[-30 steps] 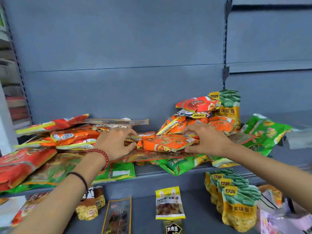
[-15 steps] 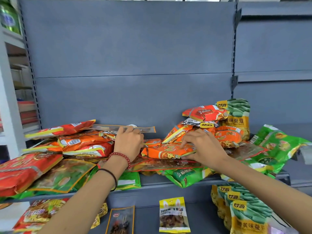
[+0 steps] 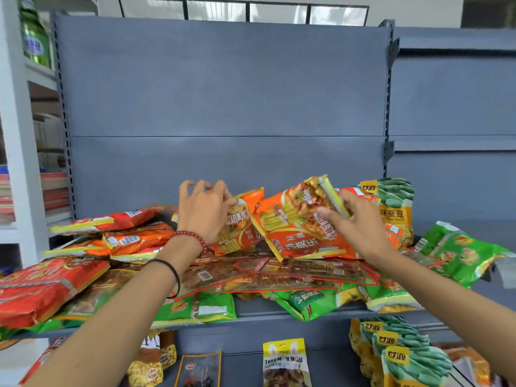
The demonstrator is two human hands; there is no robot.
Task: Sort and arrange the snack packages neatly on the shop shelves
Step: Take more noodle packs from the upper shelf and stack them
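Observation:
A heap of snack packages covers the grey shelf (image 3: 279,315). My right hand (image 3: 354,222) pinches the upper edge of an orange package (image 3: 296,224) and holds it tilted up above the pile. My left hand (image 3: 203,208) grips a second orange package (image 3: 240,227) at its top, also raised on edge. Flat brown see-through packages (image 3: 279,275) lie under both. Red packages (image 3: 42,289) lie at the left, green ones (image 3: 463,255) at the right.
An upright green and yellow bean package (image 3: 396,202) stands behind my right hand. On the lower shelf are more bean packages (image 3: 402,356), a yellow pouch (image 3: 284,361) and small packs. A white rack (image 3: 16,163) stands at the left. The grey back panel (image 3: 223,107) is bare above the pile.
Both hands were flat on the pile of orange packages; now each has lifted one orange package up on edge. The view has tilted upward.

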